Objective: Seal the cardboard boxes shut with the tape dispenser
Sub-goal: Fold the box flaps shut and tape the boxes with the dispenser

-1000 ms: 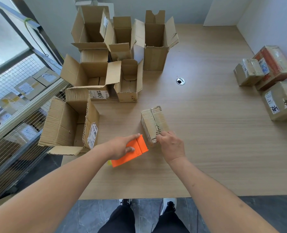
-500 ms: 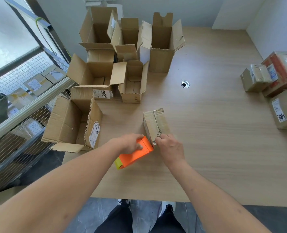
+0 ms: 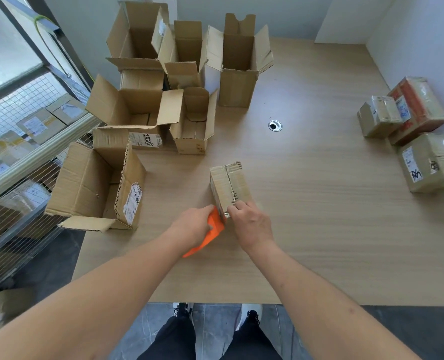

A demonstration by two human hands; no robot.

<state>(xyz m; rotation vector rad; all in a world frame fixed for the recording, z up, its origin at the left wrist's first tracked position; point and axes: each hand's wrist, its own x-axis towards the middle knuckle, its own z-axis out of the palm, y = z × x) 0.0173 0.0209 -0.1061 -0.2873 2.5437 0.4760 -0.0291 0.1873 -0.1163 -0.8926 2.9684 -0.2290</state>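
We note the left hand gripping the orange plastic tape dispenser against the near end of the small closed brown cardboard box on the wooden table. The right hand pinches the box's near top edge, fingers curled.

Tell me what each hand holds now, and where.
Left hand grips the orange tape dispenser around its front end; right hand pinches the small box at its near edge.

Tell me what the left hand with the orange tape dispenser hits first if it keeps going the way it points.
Most likely the small closed cardboard box: the tape dispenser in the left hand already sits at its near end, beside the right hand steadying it.
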